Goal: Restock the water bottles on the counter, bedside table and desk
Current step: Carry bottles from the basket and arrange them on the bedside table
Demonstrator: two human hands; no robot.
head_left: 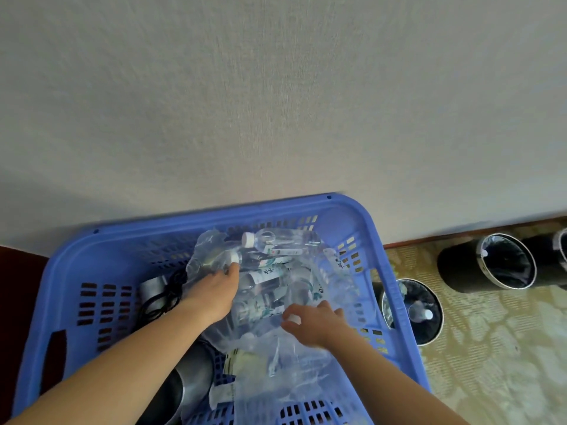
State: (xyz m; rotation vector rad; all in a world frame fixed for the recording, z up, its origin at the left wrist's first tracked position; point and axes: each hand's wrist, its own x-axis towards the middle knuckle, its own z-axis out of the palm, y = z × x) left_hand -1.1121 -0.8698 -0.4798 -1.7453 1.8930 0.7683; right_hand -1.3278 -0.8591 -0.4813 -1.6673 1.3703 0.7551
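While both hands dig in the blue basket (214, 217), bottles get picked.
Left hand (214, 289) touches a water bottle (251, 260), grip unclear; right hand (313, 325) pinches a white cap (291, 318) in the clear bag (291, 378). Next, likely: lift both free.

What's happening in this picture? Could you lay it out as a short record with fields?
place: blue basket against a pale wall
main contents: water bottles lying in clear plastic wrap
also in basket: black cord, metal pot
left hand: fingertips at one bottle's neck; grip unclear
right hand: pinches a white cap
on the floor to the right: black bins with liners
stage: bottles being picked out, none lifted clear yet
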